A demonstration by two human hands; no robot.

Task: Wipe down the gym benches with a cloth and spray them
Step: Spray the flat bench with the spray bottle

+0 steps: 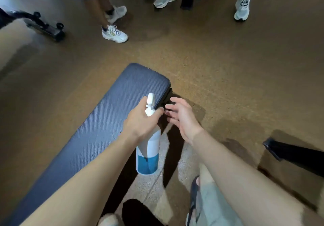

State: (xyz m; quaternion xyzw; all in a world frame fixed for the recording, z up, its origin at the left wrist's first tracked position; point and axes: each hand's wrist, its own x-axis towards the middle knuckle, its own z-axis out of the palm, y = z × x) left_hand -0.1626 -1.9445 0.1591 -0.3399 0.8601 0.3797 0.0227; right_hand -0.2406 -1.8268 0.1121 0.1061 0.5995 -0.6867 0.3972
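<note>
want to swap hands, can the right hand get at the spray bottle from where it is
Probably yes: the right hand is open beside the spray bottle, nothing between them, though the left hand already grips its neck.

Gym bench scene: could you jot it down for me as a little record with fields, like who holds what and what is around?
left hand: grips the neck of the spray bottle
right hand: fingers spread, holding nothing, beside the bottle's top
bench: dark padded, textured, running away from the person
bottle: white, blue liquid low inside
cloth: not visible
floor: brown, speckled
bystanders: several legs in pale sneakers at the far side
</note>
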